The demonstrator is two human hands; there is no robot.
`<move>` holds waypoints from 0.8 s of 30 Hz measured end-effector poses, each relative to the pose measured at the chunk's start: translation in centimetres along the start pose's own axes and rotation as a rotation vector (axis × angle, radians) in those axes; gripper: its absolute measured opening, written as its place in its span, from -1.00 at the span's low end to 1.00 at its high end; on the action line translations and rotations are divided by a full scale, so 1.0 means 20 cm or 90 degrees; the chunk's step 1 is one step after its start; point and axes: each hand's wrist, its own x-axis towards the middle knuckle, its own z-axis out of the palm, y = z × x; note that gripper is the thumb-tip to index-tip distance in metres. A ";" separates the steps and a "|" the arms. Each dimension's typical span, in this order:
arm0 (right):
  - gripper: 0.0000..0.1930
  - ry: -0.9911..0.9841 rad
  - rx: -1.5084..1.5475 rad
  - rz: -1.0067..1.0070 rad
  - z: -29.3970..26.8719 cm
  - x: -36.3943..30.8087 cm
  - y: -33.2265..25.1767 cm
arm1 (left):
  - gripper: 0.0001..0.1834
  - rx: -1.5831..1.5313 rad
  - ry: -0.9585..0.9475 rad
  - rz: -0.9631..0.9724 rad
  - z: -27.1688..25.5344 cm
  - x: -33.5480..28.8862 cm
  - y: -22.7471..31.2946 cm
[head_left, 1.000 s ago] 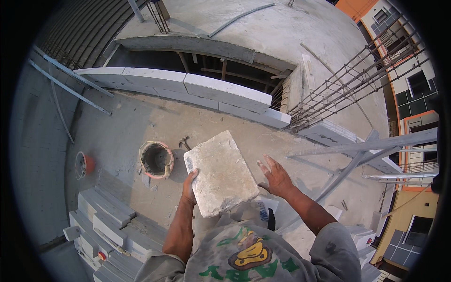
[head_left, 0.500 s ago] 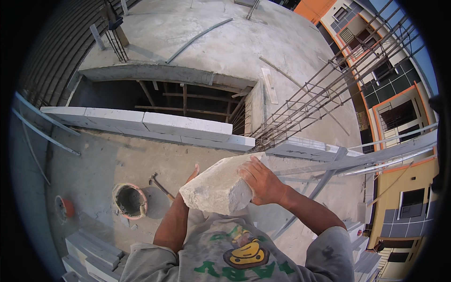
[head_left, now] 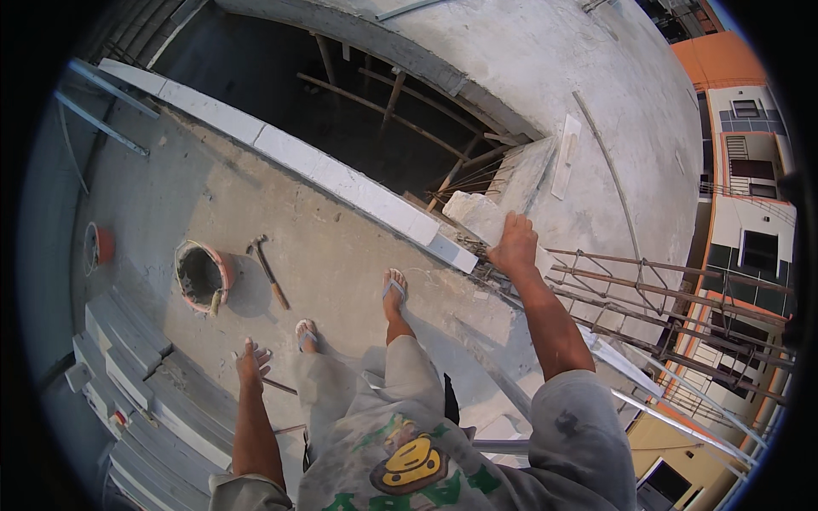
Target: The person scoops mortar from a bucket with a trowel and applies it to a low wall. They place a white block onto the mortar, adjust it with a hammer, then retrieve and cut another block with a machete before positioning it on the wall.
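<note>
My right hand (head_left: 514, 245) grips a broken chunk of pale block (head_left: 474, 213) from above. The chunk is tilted beyond the right end of a low row of white blocks (head_left: 319, 175), next to a vertical rebar cage (head_left: 635, 281). Whether it rests on anything is hard to make out. My left hand (head_left: 251, 362) hangs low on the left, fingers apart, with nothing in it. Nearest to that hand are a claw hammer (head_left: 270, 272) on the floor and a bucket (head_left: 223, 266) holding grey mortar, with a handle sticking up at its rim.
Behind the block row lies a deep dark opening (head_left: 256, 72) crossed by wooden poles. A small red bucket (head_left: 102, 244) stands far left, above stacked grey blocks (head_left: 128, 336). Metal profiles (head_left: 682, 409) run along the right. A flat white strip (head_left: 566, 157) lies on the slab beyond.
The chunk, held in both hands before me, has moved forward to the right in my right hand alone. My left hand has let go and dropped back left. My view has turned.
</note>
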 end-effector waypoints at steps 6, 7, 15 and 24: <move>-0.39 -0.155 -0.027 0.035 0.26 0.05 0.08 | -0.31 0.110 -0.102 -0.092 0.53 -0.35 -0.18; -0.39 -0.174 -0.029 0.035 0.29 0.05 0.07 | -0.30 0.120 -0.148 -0.061 0.61 -0.40 -0.14; -0.41 -0.196 -0.006 0.019 0.40 0.04 0.05 | -0.31 0.099 -0.165 0.156 0.83 -0.46 0.39; -0.36 -0.172 -0.013 0.001 0.30 -0.06 0.04 | -0.29 0.161 -0.113 0.073 0.75 -0.37 0.34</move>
